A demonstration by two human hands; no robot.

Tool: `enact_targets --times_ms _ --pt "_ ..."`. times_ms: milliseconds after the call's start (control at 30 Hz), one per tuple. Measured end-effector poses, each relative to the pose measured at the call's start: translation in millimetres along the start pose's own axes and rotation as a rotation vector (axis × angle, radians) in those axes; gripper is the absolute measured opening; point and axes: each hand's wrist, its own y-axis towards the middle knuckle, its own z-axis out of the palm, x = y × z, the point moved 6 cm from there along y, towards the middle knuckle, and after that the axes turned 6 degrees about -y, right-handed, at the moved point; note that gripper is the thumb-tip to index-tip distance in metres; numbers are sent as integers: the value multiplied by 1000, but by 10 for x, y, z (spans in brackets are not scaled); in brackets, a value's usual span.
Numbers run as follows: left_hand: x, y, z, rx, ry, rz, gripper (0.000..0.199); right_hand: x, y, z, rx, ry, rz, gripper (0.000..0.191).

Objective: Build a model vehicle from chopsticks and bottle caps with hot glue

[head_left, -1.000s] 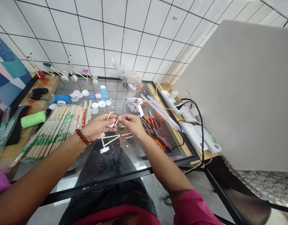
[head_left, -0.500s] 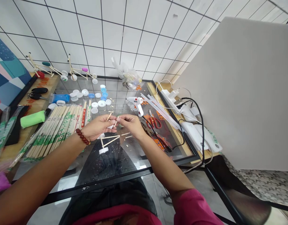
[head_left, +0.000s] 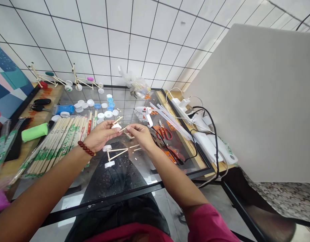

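My left hand point(head_left: 101, 134), wearing a beaded bracelet, is closed on a white bottle cap point(head_left: 116, 126) with short wooden sticks point(head_left: 118, 120) at it. My right hand point(head_left: 140, 134) pinches the near end of a thin wooden stick point(head_left: 123, 129) that reaches toward the cap; whether the two are joined I cannot tell. Below the hands, on the glass tabletop, lies a triangular stick frame point(head_left: 117, 154) with a white cap at each end of its short side. Loose stick pieces point(head_left: 135, 147) lie beside its tip.
A white glue gun point(head_left: 146, 113), clear glue sticks point(head_left: 171, 121) and red-handled scissors point(head_left: 163, 132) lie to the right, near cables and a power strip point(head_left: 180, 106). Packed chopsticks point(head_left: 60, 144), bottle caps point(head_left: 108, 114) and a green roll point(head_left: 34, 132) are left. Finished stick models point(head_left: 81, 80) stand behind.
My hands have drawn slightly apart, the left shifting left with the cap. The cap has turned and shows more clearly. The stick frame's second cap is now uncovered.
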Motion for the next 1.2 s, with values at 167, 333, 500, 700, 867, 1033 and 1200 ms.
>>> enact_targets --times_ms 167,333,500,700,867,1033,1200 --pt "-53 11 -42 -20 34 22 30 6 16 -43 -45 28 -12 46" --pt "-42 6 -17 26 91 37 39 17 21 -46 -44 26 -80 44" --pt "-43 4 -10 39 105 42 42 11 15 -26 -9 -14 -103 28" --pt "-54 4 -38 2 104 22 38 -67 55 -56 -18 -77 -106 39" --pt "-87 34 -76 -38 -3 58 26 -81 53 -74 -25 -90 -97 46" --pt "-51 63 -87 -6 -35 39 28 -88 45 -21 35 -86 -65 48" --pt "-15 58 -92 14 -16 6 34 -82 54 -24 49 -142 -112 37"
